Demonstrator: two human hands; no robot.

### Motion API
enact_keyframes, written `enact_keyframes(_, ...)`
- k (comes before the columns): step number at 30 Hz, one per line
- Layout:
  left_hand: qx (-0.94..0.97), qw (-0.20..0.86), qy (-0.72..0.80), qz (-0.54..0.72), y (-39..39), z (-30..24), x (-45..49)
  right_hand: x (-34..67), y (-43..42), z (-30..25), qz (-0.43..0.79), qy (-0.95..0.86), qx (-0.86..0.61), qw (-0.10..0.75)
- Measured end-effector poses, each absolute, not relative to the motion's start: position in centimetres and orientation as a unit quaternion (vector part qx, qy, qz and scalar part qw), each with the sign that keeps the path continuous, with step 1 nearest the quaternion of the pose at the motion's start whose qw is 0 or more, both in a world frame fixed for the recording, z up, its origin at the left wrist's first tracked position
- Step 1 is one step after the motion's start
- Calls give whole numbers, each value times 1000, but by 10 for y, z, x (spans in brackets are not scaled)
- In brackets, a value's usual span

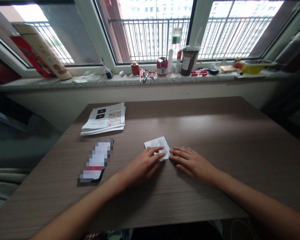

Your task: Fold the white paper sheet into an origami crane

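- Left grip (150,161): loose and open, printed paper (157,142) under its fingertips.
- Right grip (193,164): empty, flat on the bench (215,130), fingertips by the paper's edge.
- Pressing too softly could let the paper slide.

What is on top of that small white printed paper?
Fingers of the left hand are over the near part of the paper, hiding any print there. Small, unreadable print shows on the rest.

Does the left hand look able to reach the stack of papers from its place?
Probably yes: nothing visible stands between the left hand and the stack of papers; the phone lies to the side.
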State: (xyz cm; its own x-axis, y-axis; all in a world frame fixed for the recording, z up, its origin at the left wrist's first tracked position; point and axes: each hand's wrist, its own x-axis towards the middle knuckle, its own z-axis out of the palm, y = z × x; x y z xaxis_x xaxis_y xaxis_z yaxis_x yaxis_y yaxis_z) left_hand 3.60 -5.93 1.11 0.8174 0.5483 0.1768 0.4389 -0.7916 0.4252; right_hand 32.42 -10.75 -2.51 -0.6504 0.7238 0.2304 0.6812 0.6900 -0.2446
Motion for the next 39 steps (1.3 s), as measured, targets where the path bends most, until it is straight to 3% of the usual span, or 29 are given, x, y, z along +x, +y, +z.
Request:
enact_keyframes(6,898,163,345,217,-32,-1,15,333,-102,-18,84,-891,-413,170)
enact_keyframes(18,900,251,242,264,-28,-11,8,337,-104,-19,88,-881,-431,173)
enact_keyframes(24,889,248,269,275,-33,-7,19,333,-103,-18,87,-881,-430,180)
enact_keyframes(32,855,234,331,324,-37,3,32,327,-104,-24,85,-797,-511,312)
enact_keyframes(39,803,250,400,364,-33,10,30,330,-104,-26,33,-857,-441,264)
